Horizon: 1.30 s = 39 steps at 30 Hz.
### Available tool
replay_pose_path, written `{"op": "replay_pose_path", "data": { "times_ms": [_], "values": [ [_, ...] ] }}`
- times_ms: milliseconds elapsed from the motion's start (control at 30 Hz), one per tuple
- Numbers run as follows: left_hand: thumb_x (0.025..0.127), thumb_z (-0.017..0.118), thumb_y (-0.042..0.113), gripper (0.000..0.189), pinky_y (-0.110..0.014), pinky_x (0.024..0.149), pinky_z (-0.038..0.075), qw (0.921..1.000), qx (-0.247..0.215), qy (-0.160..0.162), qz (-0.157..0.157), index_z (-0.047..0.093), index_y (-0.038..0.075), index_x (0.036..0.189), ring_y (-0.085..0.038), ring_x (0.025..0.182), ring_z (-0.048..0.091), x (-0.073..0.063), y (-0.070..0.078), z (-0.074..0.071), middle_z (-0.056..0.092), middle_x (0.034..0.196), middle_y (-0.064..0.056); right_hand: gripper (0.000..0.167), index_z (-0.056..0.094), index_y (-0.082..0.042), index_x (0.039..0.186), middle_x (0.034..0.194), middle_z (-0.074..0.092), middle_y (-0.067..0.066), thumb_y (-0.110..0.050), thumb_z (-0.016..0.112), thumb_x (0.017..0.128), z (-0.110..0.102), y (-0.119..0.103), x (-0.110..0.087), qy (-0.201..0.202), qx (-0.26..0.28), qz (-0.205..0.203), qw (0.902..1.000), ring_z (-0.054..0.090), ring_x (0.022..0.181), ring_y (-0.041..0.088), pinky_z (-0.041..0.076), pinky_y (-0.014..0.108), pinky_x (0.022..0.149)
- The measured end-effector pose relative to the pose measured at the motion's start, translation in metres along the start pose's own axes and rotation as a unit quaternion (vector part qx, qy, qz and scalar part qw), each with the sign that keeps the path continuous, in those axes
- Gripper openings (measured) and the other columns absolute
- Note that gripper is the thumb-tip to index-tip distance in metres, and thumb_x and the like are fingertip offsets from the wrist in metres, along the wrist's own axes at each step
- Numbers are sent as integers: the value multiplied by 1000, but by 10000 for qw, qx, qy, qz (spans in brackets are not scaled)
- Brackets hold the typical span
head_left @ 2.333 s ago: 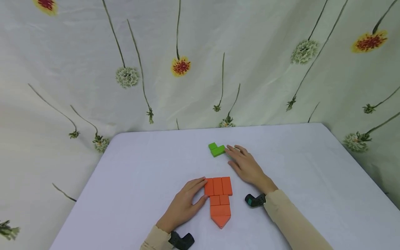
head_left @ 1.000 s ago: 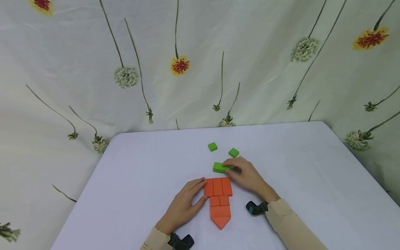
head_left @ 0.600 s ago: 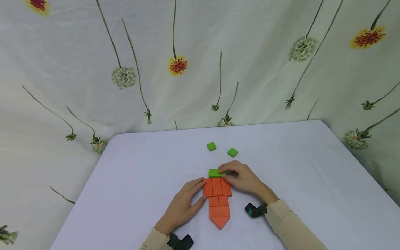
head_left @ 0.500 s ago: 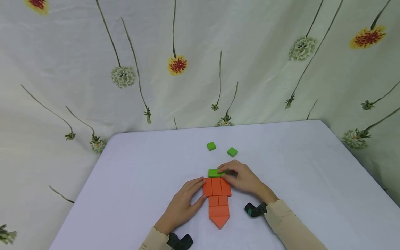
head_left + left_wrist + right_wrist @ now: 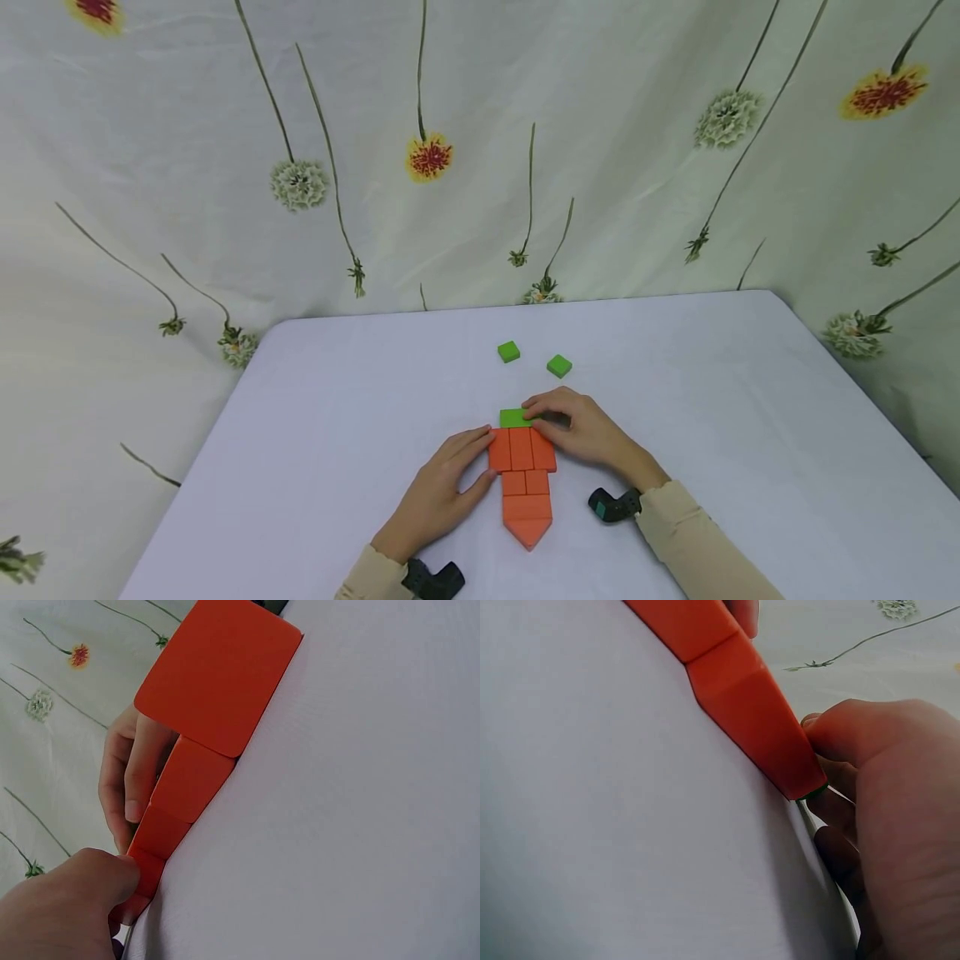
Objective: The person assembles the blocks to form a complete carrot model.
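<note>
In the head view, orange wooden blocks (image 5: 521, 450) lie flat in an arrow-like shape, with a triangle at the near end. My right hand (image 5: 581, 425) pinches a green rectangular block (image 5: 512, 417) against the far edge of the orange row. Its right end is under my fingertips. Only a green sliver (image 5: 815, 793) shows in the right wrist view. My left hand (image 5: 442, 492) rests at the row's left side, index fingertip near the far corner and thumb near the near corner. In the left wrist view, the left thumb (image 5: 109, 874) touches an orange block.
Two small green square blocks (image 5: 508, 352) lie farther back, apart from each other. All of this lies on a white-covered table (image 5: 360, 400). Behind its far edge hangs a flower-patterned cloth (image 5: 480, 217). Dark devices (image 5: 615, 504) are strapped to both wrists.
My right hand has drawn the green rectangular block nearer, from the green group to the orange row's far edge. The small green squares now lie separate from it. My left hand has stayed put.
</note>
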<state>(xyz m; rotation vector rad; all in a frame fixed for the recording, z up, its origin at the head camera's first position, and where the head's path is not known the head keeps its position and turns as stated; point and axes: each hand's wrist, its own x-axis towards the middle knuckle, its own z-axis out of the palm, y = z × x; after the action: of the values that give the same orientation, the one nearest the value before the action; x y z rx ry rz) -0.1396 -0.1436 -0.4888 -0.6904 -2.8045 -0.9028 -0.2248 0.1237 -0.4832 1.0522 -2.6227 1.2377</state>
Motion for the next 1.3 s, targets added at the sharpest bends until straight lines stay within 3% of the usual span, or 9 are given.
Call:
{"op": "replay_pose_path", "data": {
  "times_ms": [600,833,1167,1300],
  "values": [
    [100,69,35,57,-39,116,45,10000,-68,-10,-59,53,19,152,-12,145,46,-3,2,0,50,156,5,22,76,-21,115,126,71,-4,-10,71,97,2,2,0,-28,53,-27,10000,64,123,18,55,41,105],
    [100,69,35,56,-39,117,45,10000,-33,25,4,53,19,152,-12,145,46,-1,1,1,51,156,4,27,74,-16,120,129,70,1,-6,71,95,1,3,1,537,-130,55,9985,62,123,23,56,44,102],
    [100,69,34,55,-40,115,47,9999,-9,113,40,54,18,151,-14,144,47,0,2,0,52,155,3,41,66,-8,133,145,57,13,-3,68,93,-1,7,5,1496,-420,547,9863,46,136,36,44,56,112],
    [100,69,34,54,-42,113,49,9997,47,186,153,55,17,150,-16,142,49,0,2,1,53,154,2,48,61,-5,139,152,52,17,-4,67,92,-2,8,4,1584,-710,842,9812,41,140,40,41,58,115]
  ]
}}
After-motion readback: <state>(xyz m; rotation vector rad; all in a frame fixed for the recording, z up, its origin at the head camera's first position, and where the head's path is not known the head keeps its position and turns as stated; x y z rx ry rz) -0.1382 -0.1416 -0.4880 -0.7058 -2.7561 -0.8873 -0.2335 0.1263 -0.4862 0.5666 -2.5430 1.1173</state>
